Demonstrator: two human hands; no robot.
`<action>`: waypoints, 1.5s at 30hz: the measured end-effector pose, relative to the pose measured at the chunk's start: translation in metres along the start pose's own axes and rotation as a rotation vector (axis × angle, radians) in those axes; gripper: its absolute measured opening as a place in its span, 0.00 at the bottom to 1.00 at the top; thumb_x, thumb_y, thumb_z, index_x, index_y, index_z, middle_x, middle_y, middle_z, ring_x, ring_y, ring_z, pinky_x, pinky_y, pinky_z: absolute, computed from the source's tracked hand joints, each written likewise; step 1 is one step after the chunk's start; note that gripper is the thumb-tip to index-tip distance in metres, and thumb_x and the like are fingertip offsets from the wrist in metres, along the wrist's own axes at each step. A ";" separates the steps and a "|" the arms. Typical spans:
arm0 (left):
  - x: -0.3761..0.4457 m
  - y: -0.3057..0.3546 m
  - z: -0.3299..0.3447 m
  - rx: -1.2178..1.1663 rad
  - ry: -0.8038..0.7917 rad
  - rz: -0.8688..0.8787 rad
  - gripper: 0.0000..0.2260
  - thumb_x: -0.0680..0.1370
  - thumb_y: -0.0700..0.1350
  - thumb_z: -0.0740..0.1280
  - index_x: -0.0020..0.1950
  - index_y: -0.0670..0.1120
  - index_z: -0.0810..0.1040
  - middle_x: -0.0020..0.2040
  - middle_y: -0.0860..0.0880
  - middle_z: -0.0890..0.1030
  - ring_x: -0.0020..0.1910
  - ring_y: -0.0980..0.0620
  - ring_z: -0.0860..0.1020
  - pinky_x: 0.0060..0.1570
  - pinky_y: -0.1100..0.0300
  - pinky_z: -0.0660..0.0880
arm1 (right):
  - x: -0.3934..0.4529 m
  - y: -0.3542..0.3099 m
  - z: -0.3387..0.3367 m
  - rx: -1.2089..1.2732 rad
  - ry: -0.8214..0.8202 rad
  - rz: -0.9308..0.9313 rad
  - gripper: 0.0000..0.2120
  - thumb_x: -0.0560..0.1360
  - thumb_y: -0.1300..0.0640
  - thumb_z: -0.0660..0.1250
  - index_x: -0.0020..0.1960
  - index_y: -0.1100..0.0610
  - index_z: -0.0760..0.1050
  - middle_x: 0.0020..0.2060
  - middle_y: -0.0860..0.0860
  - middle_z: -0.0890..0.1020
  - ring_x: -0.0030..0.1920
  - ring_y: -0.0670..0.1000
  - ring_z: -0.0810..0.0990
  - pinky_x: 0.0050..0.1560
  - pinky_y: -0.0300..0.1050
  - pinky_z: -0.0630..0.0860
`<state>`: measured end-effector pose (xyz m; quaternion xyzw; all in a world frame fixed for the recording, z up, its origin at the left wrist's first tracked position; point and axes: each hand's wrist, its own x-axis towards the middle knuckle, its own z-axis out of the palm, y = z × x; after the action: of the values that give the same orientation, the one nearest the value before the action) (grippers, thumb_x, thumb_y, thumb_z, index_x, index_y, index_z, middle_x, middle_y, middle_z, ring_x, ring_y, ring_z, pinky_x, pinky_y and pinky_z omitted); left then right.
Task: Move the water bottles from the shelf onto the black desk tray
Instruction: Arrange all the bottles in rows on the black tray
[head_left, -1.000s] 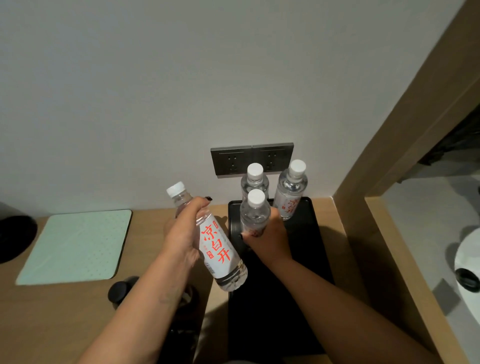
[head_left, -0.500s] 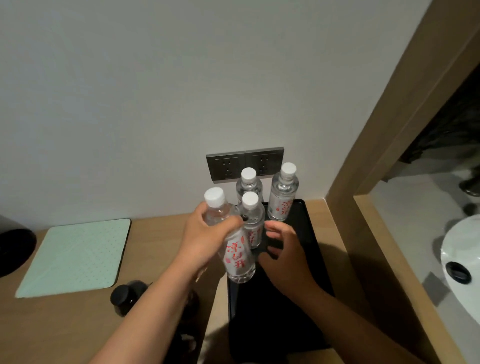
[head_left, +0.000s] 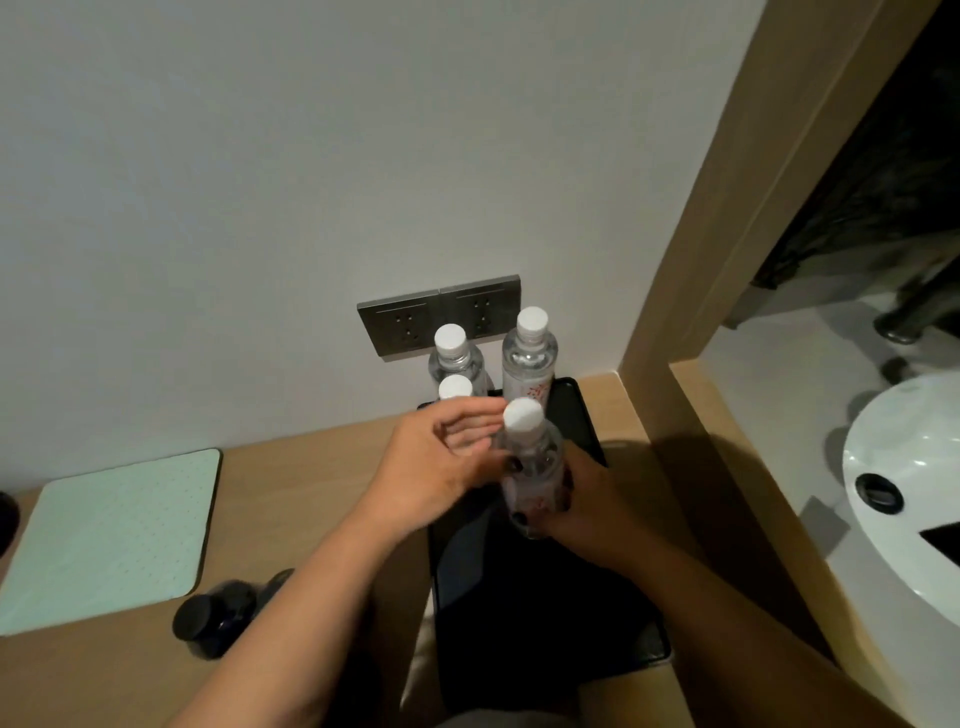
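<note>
Head view: a pale wall fills the upper frame, and a wooden tabletop runs across the lower half. The black desk tray lies right of centre, reaching back to the wall. A mint-green mat lies at lower left, well apart from the tray. Four water bottles are seen on the tray. Two back bottles stand upright by the wall, a third bottle is half hidden behind the fingers, and the front bottle stands upright nearest the camera.

The step in hand is judged to be the setting down of that front bottle. It is held low on its body by the right hand, whose grip is closed around it. The left hand is beside its neck with the fingers spread loosely and nothing held; whether the bottle is touched cannot be told.

Next, a clean release is called for, without the neighbours being knocked.

A dark capped jar sits on the tabletop left of the tray, under the left forearm. A double wall socket is partly covered by the back bottles.
</note>
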<state>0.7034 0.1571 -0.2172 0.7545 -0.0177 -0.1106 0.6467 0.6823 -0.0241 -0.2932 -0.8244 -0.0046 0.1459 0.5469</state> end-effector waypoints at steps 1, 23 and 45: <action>0.002 -0.001 -0.005 -0.051 0.121 0.023 0.13 0.68 0.27 0.71 0.52 0.34 0.80 0.41 0.43 0.85 0.42 0.52 0.82 0.49 0.61 0.79 | 0.006 0.005 -0.003 0.000 0.018 0.023 0.30 0.63 0.54 0.78 0.56 0.35 0.67 0.57 0.42 0.78 0.60 0.45 0.77 0.60 0.45 0.75; 0.032 -0.078 0.013 0.437 0.394 0.066 0.31 0.65 0.46 0.79 0.60 0.55 0.64 0.59 0.51 0.74 0.58 0.52 0.75 0.60 0.53 0.74 | 0.068 0.053 -0.007 0.135 0.112 -0.044 0.36 0.66 0.57 0.77 0.61 0.29 0.64 0.62 0.42 0.76 0.64 0.44 0.74 0.64 0.45 0.73; 0.033 -0.083 0.016 0.411 0.411 0.106 0.31 0.65 0.44 0.79 0.59 0.55 0.65 0.57 0.52 0.73 0.57 0.54 0.74 0.58 0.60 0.72 | 0.062 0.052 0.006 0.118 0.180 -0.039 0.32 0.63 0.43 0.72 0.60 0.22 0.61 0.64 0.48 0.70 0.66 0.49 0.71 0.66 0.55 0.72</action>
<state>0.7229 0.1494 -0.3058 0.8744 0.0523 0.0843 0.4750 0.7326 -0.0295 -0.3566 -0.8002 0.0370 0.0604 0.5956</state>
